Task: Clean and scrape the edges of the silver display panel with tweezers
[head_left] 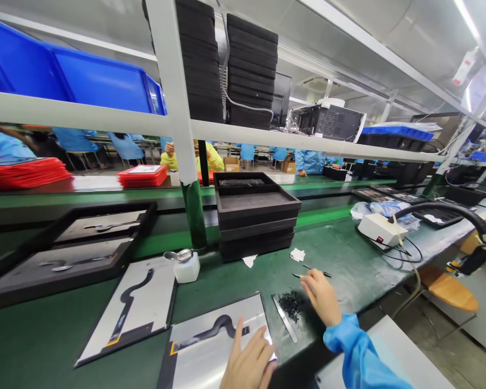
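My left hand (249, 359) rests on a flat silver display panel (202, 364), fingers spread. A dark curved flex cable (216, 328) runs over that panel's back. My right hand (323, 296) is closed in a pinch, with a thin pointed tool (297, 275) poking out left of its fingertips; its kind is unclear. Just behind those fingers lies a slim dark tool (326, 274). Between the hands are a pile of small black scraps (290, 304) and metal tweezers (284, 319). A second panel (140, 305) with a similar cable lies to the left.
A white dispenser bottle (187, 267) stands behind the panels. Black trays (257, 227) are stacked at the centre, and a black frame tray (117, 259) holds more panels at left. A shelf post (192, 210) rises there. A white box with a black hose (383, 231) sits right.
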The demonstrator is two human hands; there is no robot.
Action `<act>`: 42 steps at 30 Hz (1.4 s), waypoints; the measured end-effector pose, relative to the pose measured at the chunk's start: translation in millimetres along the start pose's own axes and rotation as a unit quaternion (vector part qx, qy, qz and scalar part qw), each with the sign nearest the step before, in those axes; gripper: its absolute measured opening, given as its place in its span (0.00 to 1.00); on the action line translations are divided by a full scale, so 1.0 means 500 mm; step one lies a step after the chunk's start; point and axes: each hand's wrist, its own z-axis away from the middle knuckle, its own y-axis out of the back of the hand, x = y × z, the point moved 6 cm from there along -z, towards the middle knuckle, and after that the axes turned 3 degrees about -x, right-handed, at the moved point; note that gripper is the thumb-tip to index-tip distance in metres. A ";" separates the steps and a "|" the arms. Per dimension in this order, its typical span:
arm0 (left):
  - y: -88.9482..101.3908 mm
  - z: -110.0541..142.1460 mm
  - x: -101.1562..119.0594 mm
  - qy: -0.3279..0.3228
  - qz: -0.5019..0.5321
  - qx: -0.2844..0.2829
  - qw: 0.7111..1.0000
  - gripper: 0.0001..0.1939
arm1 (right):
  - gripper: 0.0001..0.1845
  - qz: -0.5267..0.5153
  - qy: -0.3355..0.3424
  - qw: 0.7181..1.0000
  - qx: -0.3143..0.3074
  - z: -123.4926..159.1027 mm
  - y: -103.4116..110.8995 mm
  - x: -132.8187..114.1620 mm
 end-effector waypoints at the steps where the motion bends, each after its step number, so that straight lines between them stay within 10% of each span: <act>1: -0.005 -0.005 0.004 0.014 0.018 0.000 1.000 0.13 | 0.11 -0.003 0.003 1.000 0.001 0.017 -0.004 -0.028; 9: -0.009 -0.018 -0.010 0.033 -0.021 -0.041 0.998 0.10 | 0.09 0.091 0.003 0.996 0.011 0.102 -0.071 -0.145; 16: -0.055 -0.040 -0.062 0.033 -0.216 -0.032 0.975 0.18 | 0.08 0.036 -0.030 0.999 0.011 0.080 -0.063 -0.114; 27: -0.212 -0.068 -0.065 0.037 -0.144 -0.070 0.986 0.35 | 0.08 0.030 -0.116 0.992 0.026 0.077 0.000 0.058; 42: -0.291 -0.088 -0.114 0.069 -0.007 -0.130 0.989 0.34 | 0.09 0.055 -0.118 0.991 -0.022 0.057 -0.033 0.029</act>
